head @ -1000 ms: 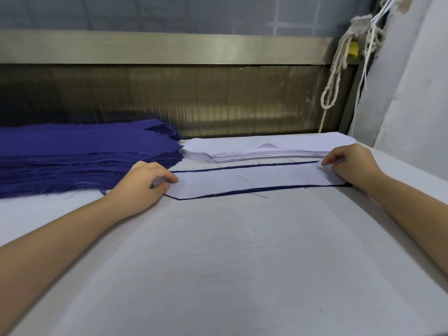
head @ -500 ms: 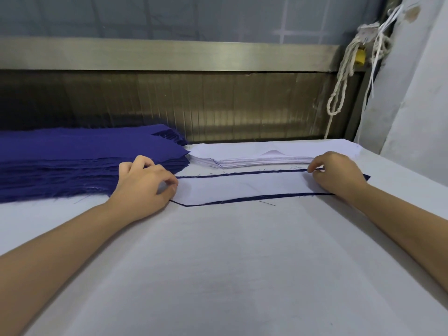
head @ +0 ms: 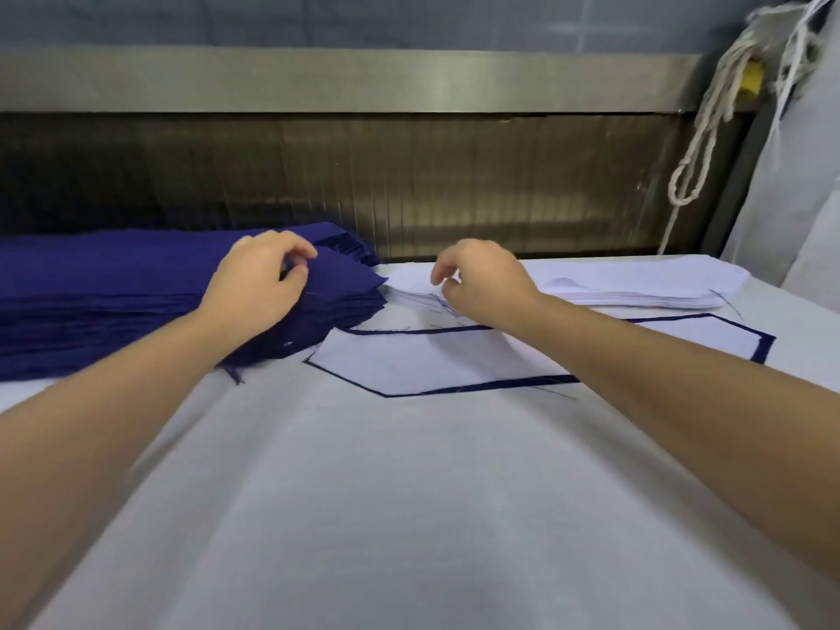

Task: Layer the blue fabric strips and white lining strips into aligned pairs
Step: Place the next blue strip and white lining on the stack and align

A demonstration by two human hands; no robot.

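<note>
Blue border (head: 491,385) around white lining (head: 432,356)

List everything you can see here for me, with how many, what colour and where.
Stack of blue fabric strips: one pile, count unclear, dark blue, far left of the table.
Stack of white lining strips: one pile, count unclear, white, far right of the table.
Layered pair: one, white strip on a blue one with blue edges showing, in front of the two stacks.
Table: one, white cloth cover, fills the foreground.
Metal panel: one, grey, behind the table.
Rope: one loop, off-white, hanging upper right.
Left hand: on the blue stack, fingers pinching its top strip.
Right hand: curled, at the near end of the white stack.
</note>
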